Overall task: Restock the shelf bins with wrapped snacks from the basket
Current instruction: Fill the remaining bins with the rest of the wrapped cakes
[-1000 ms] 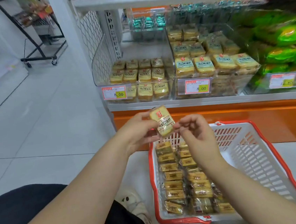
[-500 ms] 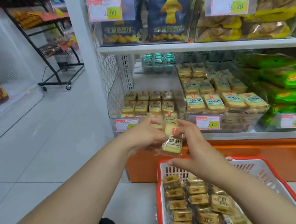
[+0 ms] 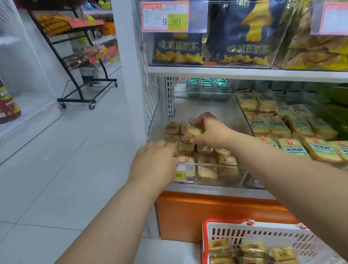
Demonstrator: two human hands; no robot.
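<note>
While right hand (image 3: pixel 210 131) grips it, snack (image 3: pixel 193 131) lies tilted — long axis leftward.

Shop: price tags (image 3: pixel 165 16) on shelf bins (image 3: pixel 202 169), packaged snacks, display rack (image 3: pixel 75 56).

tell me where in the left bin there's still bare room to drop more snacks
Free: the back of the left bin, bare floor between the snack rows and the rear wall, behind the right hand. Crowded: the front half, packed to the front wall, where the left hand rests. The next bin is full front to back.
</note>
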